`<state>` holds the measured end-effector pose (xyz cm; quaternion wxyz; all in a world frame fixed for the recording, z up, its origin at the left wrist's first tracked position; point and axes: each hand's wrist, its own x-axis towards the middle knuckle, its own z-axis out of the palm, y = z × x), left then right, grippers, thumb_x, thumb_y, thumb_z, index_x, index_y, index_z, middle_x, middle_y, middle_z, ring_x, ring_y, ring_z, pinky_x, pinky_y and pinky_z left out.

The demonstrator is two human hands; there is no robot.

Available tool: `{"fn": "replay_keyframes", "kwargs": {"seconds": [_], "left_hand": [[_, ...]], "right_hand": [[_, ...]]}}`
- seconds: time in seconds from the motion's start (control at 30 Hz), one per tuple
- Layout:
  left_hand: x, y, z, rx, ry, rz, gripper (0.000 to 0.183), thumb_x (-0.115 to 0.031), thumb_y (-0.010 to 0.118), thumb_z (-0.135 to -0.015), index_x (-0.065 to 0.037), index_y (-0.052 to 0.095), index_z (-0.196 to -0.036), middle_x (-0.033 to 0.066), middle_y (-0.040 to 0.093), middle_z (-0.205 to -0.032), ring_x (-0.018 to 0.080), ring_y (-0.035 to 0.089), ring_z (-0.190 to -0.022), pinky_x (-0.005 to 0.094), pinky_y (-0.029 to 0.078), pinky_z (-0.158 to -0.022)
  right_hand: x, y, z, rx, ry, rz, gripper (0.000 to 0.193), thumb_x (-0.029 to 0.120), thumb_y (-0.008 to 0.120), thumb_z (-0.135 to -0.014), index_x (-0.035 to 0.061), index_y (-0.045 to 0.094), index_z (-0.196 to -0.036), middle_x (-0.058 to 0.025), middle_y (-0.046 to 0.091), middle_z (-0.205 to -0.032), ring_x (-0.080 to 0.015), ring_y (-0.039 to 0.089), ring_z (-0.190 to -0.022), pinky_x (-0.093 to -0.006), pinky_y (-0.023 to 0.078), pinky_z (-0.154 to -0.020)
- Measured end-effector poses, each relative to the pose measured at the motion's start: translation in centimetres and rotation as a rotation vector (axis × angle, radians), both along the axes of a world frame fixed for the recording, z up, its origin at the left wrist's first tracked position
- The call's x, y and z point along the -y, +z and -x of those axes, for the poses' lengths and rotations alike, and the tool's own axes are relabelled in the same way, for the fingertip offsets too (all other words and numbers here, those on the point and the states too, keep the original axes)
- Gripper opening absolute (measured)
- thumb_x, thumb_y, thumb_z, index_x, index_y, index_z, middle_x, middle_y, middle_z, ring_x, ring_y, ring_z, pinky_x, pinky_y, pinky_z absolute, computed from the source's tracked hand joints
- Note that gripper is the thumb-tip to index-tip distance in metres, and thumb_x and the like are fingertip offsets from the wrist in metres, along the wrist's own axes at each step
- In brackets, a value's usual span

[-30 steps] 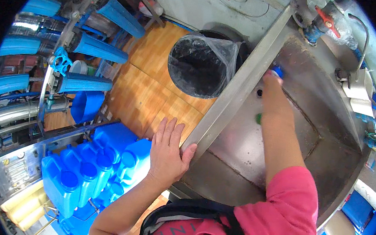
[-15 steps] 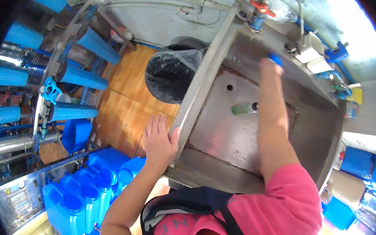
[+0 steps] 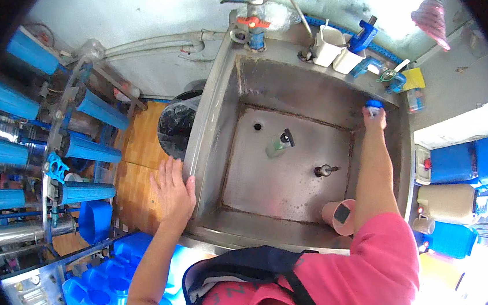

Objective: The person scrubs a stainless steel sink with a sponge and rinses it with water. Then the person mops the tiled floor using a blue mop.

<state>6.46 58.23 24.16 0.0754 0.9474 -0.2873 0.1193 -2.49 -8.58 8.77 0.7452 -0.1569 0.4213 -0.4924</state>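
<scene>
**Reaching across the steel sink**

A damp utility room here, pale wall at the back with grey pipes running along it, and in the middle of it all a big stainless steel sink, deep and square, its floor spotted with water. The person in the pink top leans right over it.

The left hand is flat on the sink's left rim, fingers spread wide and open, palm down on the metal edge, gripping nothing, just resting there near the front corner. The right hand is stretched all the way to the far right corner of the basin, fingers curled around a small blue cap that sits up against the sink's back wall. How tightly it is held I cannot tell from here; the fingers cover most of it.

Down in the basin lies a green pump bottle on its side, near the drain hole. Further right a small metal fitting lies on the floor, and a pink cup lies tipped in the near right corner, just beside the outstretched forearm.

On the ledge behind stand two white containers and a blue tap handle. To the left of the sink, a black bin with a plastic liner on the wooden floor, blue filter housings racked beyond it, and blue jugs below.
</scene>
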Motion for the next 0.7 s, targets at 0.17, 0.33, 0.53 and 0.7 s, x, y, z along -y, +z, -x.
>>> {"fn": "replay_keyframes", "kwargs": {"seconds": [0.17, 0.33, 0.53, 0.7], "left_hand": [[10.7, 2.5, -7.9, 0.176, -0.296, 0.094, 0.052, -0.026, 0.062, -0.08, -0.003, 0.046, -0.124, 0.0199, 0.039, -0.133, 0.0356, 0.035, -0.125, 0.0593, 0.023, -0.1], [23.4, 4.1, -17.4, 0.202, -0.296, 0.06, 0.047, -0.022, 0.065, -0.077, -0.012, 0.054, -0.121, 0.0214, 0.015, -0.147, 0.0403, 0.023, -0.133, 0.0618, 0.03, -0.097], [30.6, 4.3, -24.4, 0.006, -0.21, 0.029, 0.04, -0.029, 0.059, -0.083, -0.023, 0.057, -0.122, 0.0197, 0.023, -0.146, 0.0383, 0.027, -0.133, 0.0541, 0.036, -0.098], [30.4, 3.1, -24.7, -0.942, -0.173, 0.648, 0.06, -0.047, 0.049, -0.09, -0.031, 0.026, -0.144, 0.0191, 0.05, -0.13, 0.0325, 0.054, -0.114, 0.0512, 0.04, -0.094]], "right_hand": [[-4.4, 3.8, 4.9, -0.302, 0.584, 0.011, 0.039, 0.025, 0.064, -0.08, 0.0054, 0.05, -0.11, -0.0152, 0.057, -0.093, -0.0308, 0.06, -0.071, -0.0444, 0.053, -0.055], [-15.2, 7.1, 6.3, -0.837, 0.929, 0.524, 0.034, 0.02, 0.073, -0.065, 0.0007, 0.058, -0.089, -0.0081, 0.063, -0.077, -0.0186, 0.062, -0.068, -0.0335, 0.049, -0.057], [-23.2, 12.8, 6.5, -0.682, 1.08, 0.703, 0.032, 0.011, 0.081, -0.061, 0.0018, 0.058, -0.082, -0.0051, 0.064, -0.076, -0.0114, 0.06, -0.071, -0.0263, 0.048, -0.067], [-26.6, 15.2, 5.8, -0.783, 1.067, 0.884, 0.035, 0.023, 0.082, -0.062, 0.0011, 0.061, -0.08, -0.0046, 0.063, -0.073, -0.0104, 0.056, -0.064, -0.0271, 0.045, -0.059]]}}
